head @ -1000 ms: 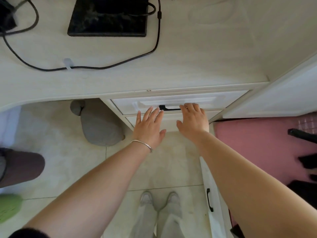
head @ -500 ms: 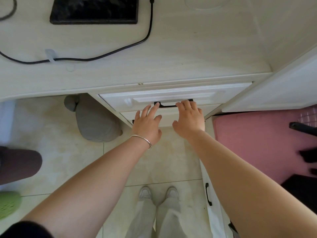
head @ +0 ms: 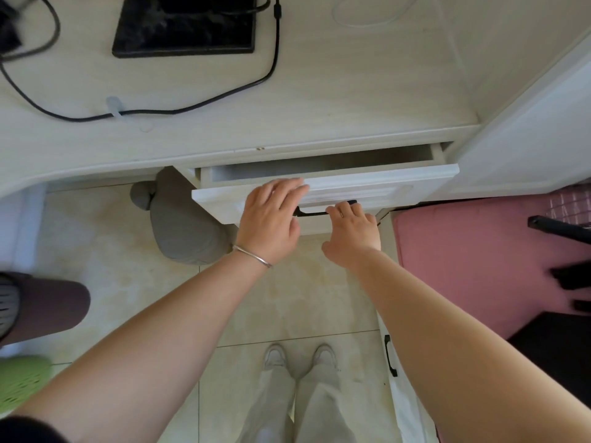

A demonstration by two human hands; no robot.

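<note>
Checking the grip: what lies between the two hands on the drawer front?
Head view: a stretch of the black drawer handle, between the left hand and the right hand gripping it.

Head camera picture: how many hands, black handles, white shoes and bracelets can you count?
Hands: 2, the left hand and the right hand
Black handles: 2, the drawer handle and the lower handle
White shoes: 2, the left shoe and the right shoe
Bracelets: 1, the bracelet
Total: 7
</note>
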